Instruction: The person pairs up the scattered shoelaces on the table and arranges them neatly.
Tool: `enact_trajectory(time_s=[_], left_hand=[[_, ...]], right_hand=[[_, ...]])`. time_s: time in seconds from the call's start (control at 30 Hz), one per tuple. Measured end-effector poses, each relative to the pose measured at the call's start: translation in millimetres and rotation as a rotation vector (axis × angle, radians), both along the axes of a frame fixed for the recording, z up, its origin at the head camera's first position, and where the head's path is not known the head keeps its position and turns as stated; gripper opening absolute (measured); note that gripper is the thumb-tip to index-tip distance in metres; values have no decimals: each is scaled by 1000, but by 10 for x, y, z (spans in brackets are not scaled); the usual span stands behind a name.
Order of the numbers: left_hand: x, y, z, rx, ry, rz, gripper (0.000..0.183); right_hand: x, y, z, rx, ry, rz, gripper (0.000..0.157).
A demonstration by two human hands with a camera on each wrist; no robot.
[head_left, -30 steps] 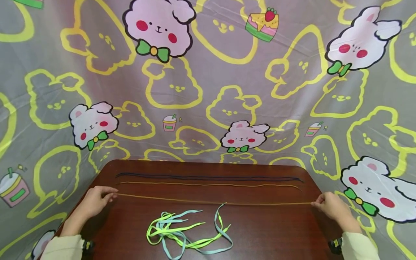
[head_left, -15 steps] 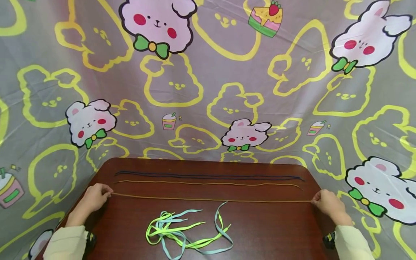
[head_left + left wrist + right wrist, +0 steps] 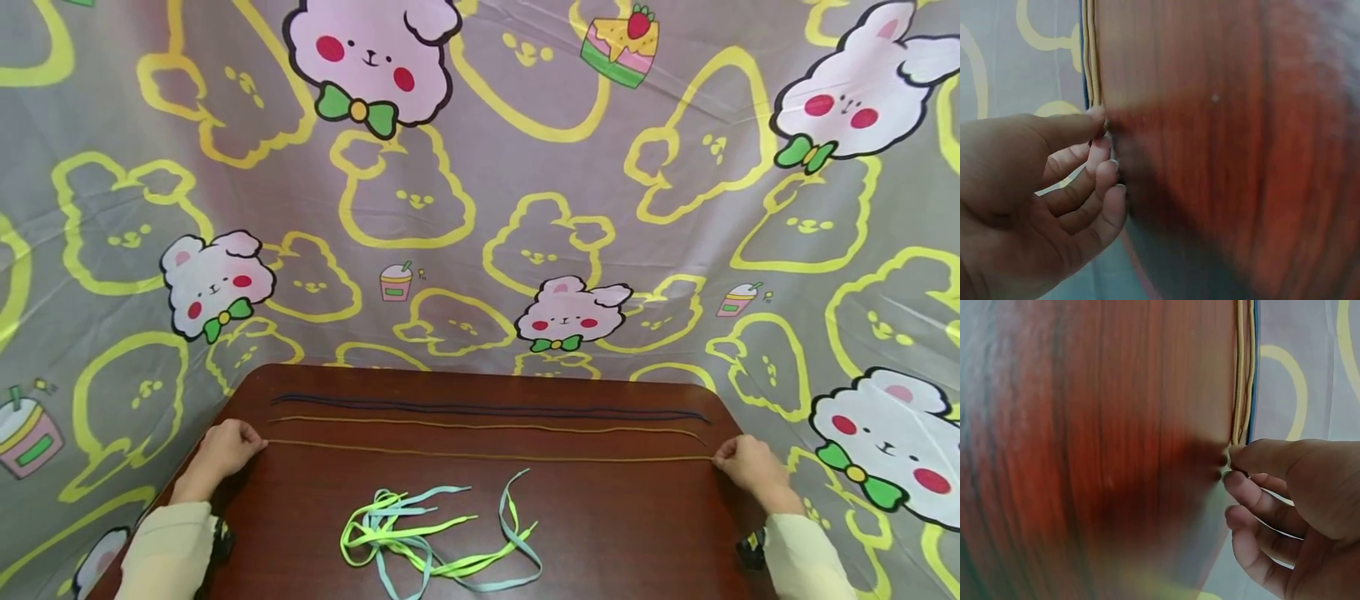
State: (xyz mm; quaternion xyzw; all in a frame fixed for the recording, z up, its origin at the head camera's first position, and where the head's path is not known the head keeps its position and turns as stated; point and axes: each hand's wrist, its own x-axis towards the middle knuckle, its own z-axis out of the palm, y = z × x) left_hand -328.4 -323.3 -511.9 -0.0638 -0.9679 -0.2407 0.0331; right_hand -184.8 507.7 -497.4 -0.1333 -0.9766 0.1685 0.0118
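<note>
A tan shoelace [image 3: 450,455] stretches nearly straight across the table in the head view. My left hand [image 3: 225,448] pinches its left end between thumb and fingertips, and my right hand [image 3: 752,471] pinches the right end. Just behind it a second tan shoelace [image 3: 450,425] lies roughly parallel. Two dark blue shoelaces [image 3: 480,408] run side by side farther back. In the left wrist view the held shoelace [image 3: 1092,56] leads up from my fingertips. The right wrist view has the held shoelace [image 3: 1239,369] ending at my thumb and forefinger.
Nearer the front, yellow-green shoelaces [image 3: 450,569] lie loosely tangled with light blue shoelaces [image 3: 510,583]. Beneath everything is a dark red-brown wooden table [image 3: 630,533] with rounded far corners. A grey patterned cloth [image 3: 525,150] hangs around its back and sides.
The held tan shoelace has gone from slightly sagging to straighter, and has shifted back toward the second tan one. Both hands moved slightly with it. The tangled shoelaces stayed put.
</note>
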Motion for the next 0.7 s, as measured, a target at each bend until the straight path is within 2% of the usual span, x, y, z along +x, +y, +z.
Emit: enact_trajectory(time_s=[0.23, 0.4, 0.53, 0.7], left_hand=[[-133, 0, -53, 34, 44, 42, 11], [-178, -2, -81, 89, 73, 60, 15], [-198, 1, -97, 138, 46, 89, 18], [-210, 27, -116, 194, 42, 161, 20]], right_hand=[[-74, 18, -87, -23, 28, -18, 14], [-121, 40, -101, -33, 33, -31, 15], [-137, 44, -104, -49, 34, -50, 17], [-163, 62, -98, -56, 43, -63, 20]])
